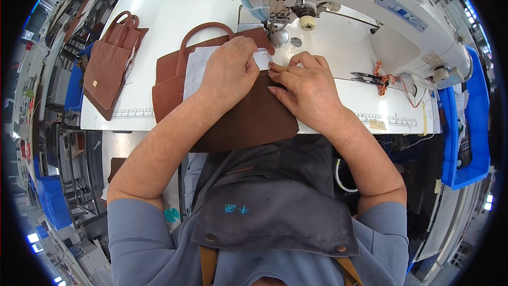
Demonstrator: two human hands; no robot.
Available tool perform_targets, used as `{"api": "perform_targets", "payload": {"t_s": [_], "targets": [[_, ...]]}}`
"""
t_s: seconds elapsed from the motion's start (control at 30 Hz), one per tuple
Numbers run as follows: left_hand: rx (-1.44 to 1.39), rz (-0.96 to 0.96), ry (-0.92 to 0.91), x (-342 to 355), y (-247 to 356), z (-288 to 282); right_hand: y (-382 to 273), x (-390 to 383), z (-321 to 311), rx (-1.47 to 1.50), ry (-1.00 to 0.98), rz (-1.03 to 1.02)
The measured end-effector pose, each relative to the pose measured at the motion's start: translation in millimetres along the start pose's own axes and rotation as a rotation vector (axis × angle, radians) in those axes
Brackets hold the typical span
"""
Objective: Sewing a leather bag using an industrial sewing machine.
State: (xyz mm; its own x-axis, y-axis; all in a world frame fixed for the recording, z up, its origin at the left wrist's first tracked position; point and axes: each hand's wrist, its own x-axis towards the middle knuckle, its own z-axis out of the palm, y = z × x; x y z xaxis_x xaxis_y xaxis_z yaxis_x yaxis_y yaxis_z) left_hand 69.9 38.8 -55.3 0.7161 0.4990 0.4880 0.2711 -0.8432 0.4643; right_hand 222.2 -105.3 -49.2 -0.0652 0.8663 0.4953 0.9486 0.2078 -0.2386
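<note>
A dark brown panel [248, 119] hangs over the table's front edge, with pale grey lining cloth [196, 66] beside it. Under them lies a reddish-brown handbag piece [168, 95] with a curved handle. My left hand [230, 69] is closed, its fingers curled at the panel's top edge over the lining; its fingertips are partly hidden. Facing it, my right hand [309, 87] grips the same edge, thumb on the dark panel and fingers bent at the fold. Both hands are just in front of the sewing machine's needle area [278, 34].
The sewing machine [365, 16] stands at the back right. Black thread snips [369, 78] with an orange cord lie on the right. More brown handbag pieces [108, 69] rest on the table [153, 0] at left. A blue bin [452, 164] hangs at the right edge.
</note>
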Motion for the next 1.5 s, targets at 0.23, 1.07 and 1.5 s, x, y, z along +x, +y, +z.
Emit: {"api": "perform_targets", "payload": {"t_s": [0.23, 1.07, 1.5], "targets": [[0.151, 0.192, -0.144, -2, -11, 0, 4, -1, -1, -0.005, -0.004, -0.036], [-0.045, 0.084, -0.081, 12, -18, 7, 33, 17, -11, 0.06, -0.166, -0.063], [-0.074, 0.098, -0.107, 56, -49, 13, 47, 35, 0, 0.022, -0.161, 0.031]]}}
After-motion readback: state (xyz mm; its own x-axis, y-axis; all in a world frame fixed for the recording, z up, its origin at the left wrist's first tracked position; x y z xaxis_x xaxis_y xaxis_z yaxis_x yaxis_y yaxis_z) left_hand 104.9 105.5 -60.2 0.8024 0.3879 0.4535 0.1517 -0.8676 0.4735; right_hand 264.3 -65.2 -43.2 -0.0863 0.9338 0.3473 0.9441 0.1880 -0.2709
